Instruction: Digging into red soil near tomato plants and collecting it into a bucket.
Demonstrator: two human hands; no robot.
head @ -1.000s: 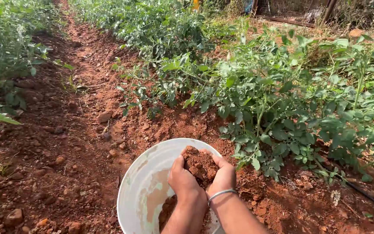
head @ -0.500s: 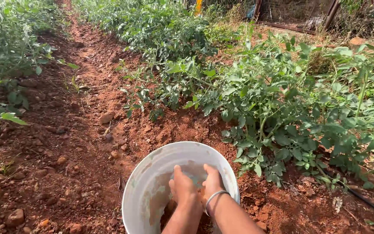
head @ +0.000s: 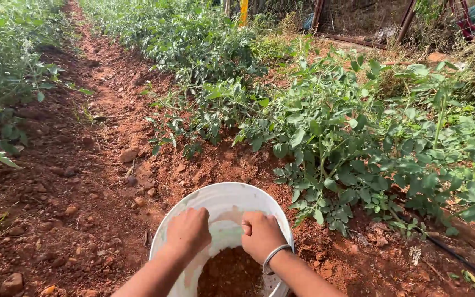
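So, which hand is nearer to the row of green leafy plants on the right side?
Right. The right hand, wearing a metal bangle, is inside the white plastic bucket on the side toward the green leafy plants. The left hand is in the bucket's far side, farther away.

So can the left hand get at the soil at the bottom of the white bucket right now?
Probably yes: the left hand is already inside the open white bucket, just above the red-brown soil, with nothing between; the right hand sits beside it.
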